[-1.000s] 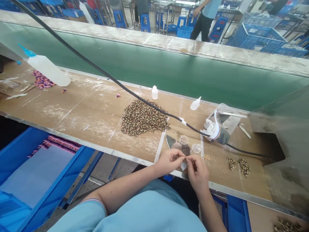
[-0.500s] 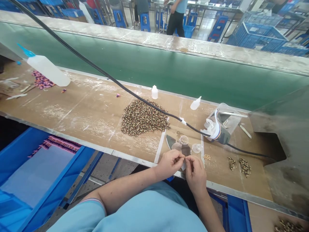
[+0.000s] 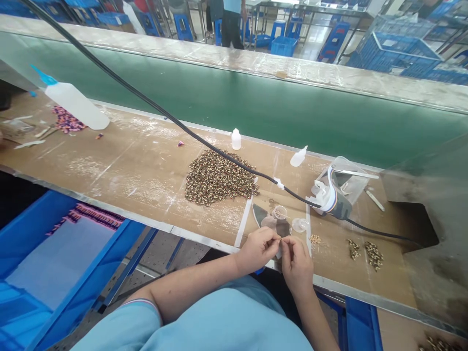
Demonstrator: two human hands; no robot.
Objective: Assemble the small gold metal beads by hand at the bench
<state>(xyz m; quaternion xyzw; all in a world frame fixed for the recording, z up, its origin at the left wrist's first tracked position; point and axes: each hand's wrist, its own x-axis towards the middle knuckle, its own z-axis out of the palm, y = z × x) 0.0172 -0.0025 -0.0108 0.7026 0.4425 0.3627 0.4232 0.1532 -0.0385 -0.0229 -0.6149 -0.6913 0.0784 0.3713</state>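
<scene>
My left hand point(image 3: 259, 248) and my right hand point(image 3: 297, 261) meet fingertip to fingertip over the front of the bench. Both are closed in a pinch, and whatever sits between the fingers is too small to name. Just beyond them lie a dark cloth-like sheet point(image 3: 260, 214), a small clear cup point(image 3: 280, 211) with a thin stick in it, and a clear round lid or dish point(image 3: 300, 224). Right of my right hand is a little pile of tan beads point(image 3: 315, 239). A large heap of small dark-and-gold pieces point(image 3: 215, 178) lies to the left, beyond my left hand.
A black cable point(image 3: 175, 119) crosses above the bench. Small white bottles point(image 3: 236, 140) stand or lie along the back, and a large bottle point(image 3: 78, 107) leans at left. A clear box point(image 3: 351, 183) and two small piles of pieces point(image 3: 373, 256) are at right. Blue crates point(image 3: 127, 243) sit below.
My hands stay pinched together in nearly the same place. The person in the background has moved to the left. The whole view has shifted slightly.
</scene>
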